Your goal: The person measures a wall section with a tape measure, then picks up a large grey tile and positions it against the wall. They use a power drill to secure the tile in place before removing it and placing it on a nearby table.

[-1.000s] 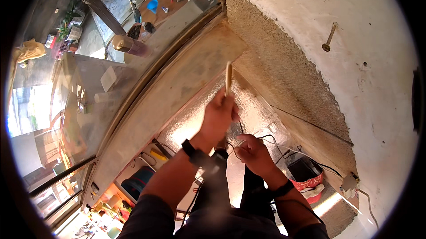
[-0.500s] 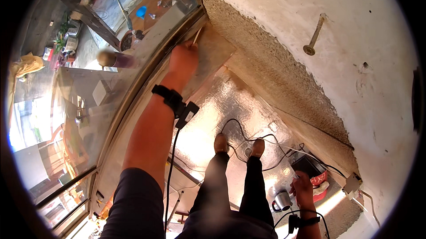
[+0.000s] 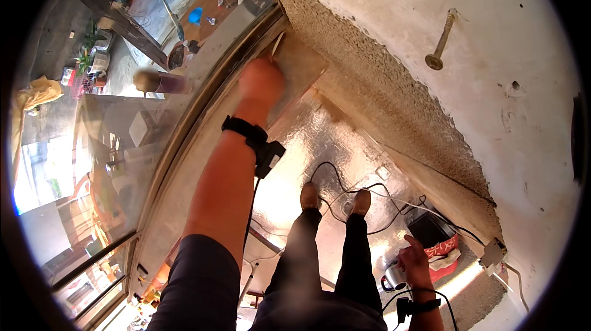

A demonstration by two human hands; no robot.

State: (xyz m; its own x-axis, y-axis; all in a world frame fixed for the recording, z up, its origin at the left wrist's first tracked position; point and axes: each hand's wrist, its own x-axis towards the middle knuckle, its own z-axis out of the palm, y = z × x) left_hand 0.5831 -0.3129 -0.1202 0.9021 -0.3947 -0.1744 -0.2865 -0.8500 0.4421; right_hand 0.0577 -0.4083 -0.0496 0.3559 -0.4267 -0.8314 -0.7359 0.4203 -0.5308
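My left hand (image 3: 263, 82) is stretched out to the far corner of the ledge (image 3: 303, 57) beside the window. Its fingers are closed on a thin pale stick (image 3: 279, 43), whose tip points at the corner next to the window frame. Motion blurs this hand. Lower right, my right hand (image 3: 415, 263) hangs with curled fingers beside a steel mug (image 3: 394, 275); whatever it may hold is hidden. Black straps with small devices circle both wrists.
Window glass (image 3: 184, 106) runs along the left. A long bolt (image 3: 442, 42) juts from the rough wall on the right. Black and white cables (image 3: 375, 232) loop on the shiny floor around my shoes (image 3: 309, 197). A red bag (image 3: 444, 257) and an outlet box (image 3: 492, 254) are at lower right.
My left arm has shifted a little to the right, and its hand has turned at the corner. A whitish bit at my right fingertips no longer shows.
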